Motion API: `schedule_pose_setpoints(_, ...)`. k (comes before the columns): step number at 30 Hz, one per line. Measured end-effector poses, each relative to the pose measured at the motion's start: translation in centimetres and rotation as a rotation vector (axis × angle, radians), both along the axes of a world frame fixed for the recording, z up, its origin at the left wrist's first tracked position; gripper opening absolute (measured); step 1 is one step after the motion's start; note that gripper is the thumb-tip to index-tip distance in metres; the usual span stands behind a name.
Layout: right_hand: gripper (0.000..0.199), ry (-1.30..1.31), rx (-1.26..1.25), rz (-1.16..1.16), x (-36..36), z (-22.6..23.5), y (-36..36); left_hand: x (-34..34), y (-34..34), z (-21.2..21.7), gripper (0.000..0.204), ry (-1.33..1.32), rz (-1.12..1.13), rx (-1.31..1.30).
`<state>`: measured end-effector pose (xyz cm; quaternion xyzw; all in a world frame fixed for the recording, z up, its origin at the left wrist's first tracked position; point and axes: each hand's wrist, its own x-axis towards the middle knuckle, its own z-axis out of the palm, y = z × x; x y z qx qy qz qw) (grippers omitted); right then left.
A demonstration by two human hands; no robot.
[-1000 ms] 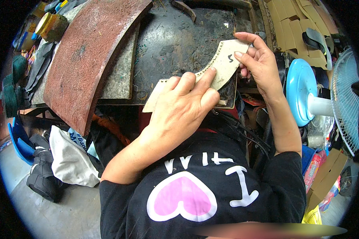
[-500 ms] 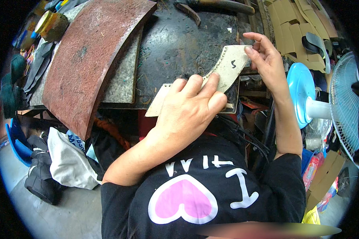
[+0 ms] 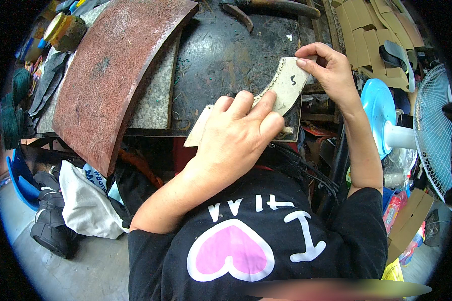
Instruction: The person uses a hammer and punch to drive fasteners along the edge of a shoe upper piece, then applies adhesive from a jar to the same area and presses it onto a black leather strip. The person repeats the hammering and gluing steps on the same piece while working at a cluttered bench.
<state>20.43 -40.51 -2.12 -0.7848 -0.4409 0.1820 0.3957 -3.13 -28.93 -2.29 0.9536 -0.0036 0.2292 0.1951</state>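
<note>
A cream, curved, flat pattern piece (image 3: 289, 80) lies over the near right corner of a dark worktop (image 3: 221, 60). Small dark dots or holes run along its far edge, and a black mark is drawn on its face. My left hand (image 3: 241, 128) bends over the middle of the piece and holds it down; its fingertips are partly hidden. At the upper right end, the thumb and forefinger of my right hand (image 3: 331, 72) close together at the piece's corner. Whether anything thin is also between them, I cannot tell.
A large curved reddish-brown board (image 3: 110, 65) lies at left over a speckled grey slab (image 3: 155, 105). A dark-handled tool (image 3: 281, 7) rests at the back. Right of the bench are a blue and white fan (image 3: 379, 120) and flattened cardboard (image 3: 371, 40). A jar (image 3: 65, 31) stands far left.
My right hand has shifted left, and its raised forefinger has come down toward the thumb at the piece's corner. The left hand has barely moved.
</note>
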Motion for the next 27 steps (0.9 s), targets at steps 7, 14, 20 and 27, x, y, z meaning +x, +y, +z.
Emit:
schedule_pose_setpoints(7,0.024,-0.615,0.129,0.004,-1.5,0.8,-0.2,-0.2,0.0,0.3,0.008,0.064,0.012,0.004)
schedule_pose_setpoints(14,0.029,-0.575,0.293,0.357,-4.4,0.1,-1.0,0.1,-0.1,-0.5,0.009,-0.021,0.031,-0.005)
schedule_pose_setpoints(20,0.039,-0.599,0.261,0.353,-4.0,-1.0,-1.7,0.0,0.0,-0.8,0.009,-0.033,0.018,0.001)
schedule_pose_setpoints(27,0.033,-0.522,0.215,0.455,-4.1,-0.7,-2.2,-0.2,-0.2,-1.5,0.009,-0.069,0.035,0.033)
